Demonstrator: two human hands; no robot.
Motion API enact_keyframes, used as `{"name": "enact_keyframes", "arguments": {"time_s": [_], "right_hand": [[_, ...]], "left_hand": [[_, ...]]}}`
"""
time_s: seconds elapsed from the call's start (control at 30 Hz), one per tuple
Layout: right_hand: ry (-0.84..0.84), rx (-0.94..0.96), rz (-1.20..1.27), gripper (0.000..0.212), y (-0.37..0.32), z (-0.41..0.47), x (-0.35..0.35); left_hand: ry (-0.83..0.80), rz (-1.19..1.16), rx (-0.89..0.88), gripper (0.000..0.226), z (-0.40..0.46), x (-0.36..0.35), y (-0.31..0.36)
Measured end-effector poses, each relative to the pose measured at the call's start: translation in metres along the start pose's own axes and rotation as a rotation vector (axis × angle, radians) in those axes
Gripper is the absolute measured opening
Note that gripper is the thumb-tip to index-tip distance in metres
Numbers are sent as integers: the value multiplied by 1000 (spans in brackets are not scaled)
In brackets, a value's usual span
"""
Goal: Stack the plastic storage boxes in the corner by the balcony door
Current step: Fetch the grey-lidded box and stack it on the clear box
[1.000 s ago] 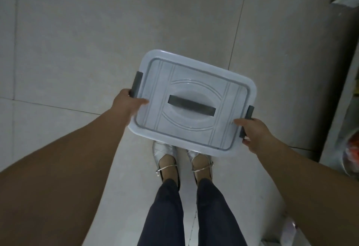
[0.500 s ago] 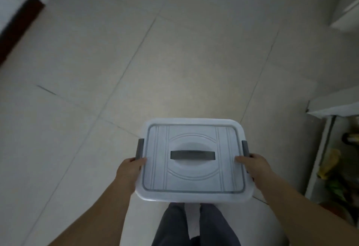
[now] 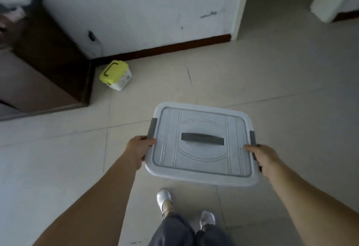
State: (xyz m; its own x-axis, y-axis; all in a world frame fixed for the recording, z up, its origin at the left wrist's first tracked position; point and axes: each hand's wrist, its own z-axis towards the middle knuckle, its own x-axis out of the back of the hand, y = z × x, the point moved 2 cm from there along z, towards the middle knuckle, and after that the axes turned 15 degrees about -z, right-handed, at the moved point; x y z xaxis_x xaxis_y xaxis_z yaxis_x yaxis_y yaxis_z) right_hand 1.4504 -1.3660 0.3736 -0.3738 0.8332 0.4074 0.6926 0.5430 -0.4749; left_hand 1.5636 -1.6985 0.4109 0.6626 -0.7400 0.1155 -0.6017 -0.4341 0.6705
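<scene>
Floor (image 3: 252, 82): pale tiles, white wall with dark skirting across the top of the frame.
Cabinet (image 3: 44, 67): dark wood, upper left.
Small box (image 3: 116, 75): yellow lid, on the floor just beside the cabinet, near the wall.
Box (image 3: 202, 144): white, grey handle on the lid, held level above the floor, centre right of the frame.
Left hand (image 3: 138, 151): grasps the box's left edge by the grey latch.
Right hand (image 3: 266, 157): grasps the right edge.
Shoes (image 3: 164, 199): silver, bottom centre.
</scene>
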Motion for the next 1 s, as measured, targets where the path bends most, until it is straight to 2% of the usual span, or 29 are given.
{"name": "enact_keyframes", "arguments": {"time_s": [0.1, 0.23, 0.43, 0.77, 1.0], "right_hand": [[-91, 123, -144, 47, -52, -27, -43], [-216, 266, -282, 44, -103, -72, -120], [-354, 373, -434, 38, -134, -154, -241], [-547, 491, -553, 24, -124, -314, -457], [-691, 543, -711, 27, -99, -409, -609]], "left_hand": [[127, -162, -2, 37, -28, 75, -8], [310, -338, -31, 35, -63, 169, -27], [496, -547, -37, 23, -111, 293, -68], [656, -808, -25, 20, -188, 506, -154], [789, -981, -48, 21, -234, 628, -226]]}}
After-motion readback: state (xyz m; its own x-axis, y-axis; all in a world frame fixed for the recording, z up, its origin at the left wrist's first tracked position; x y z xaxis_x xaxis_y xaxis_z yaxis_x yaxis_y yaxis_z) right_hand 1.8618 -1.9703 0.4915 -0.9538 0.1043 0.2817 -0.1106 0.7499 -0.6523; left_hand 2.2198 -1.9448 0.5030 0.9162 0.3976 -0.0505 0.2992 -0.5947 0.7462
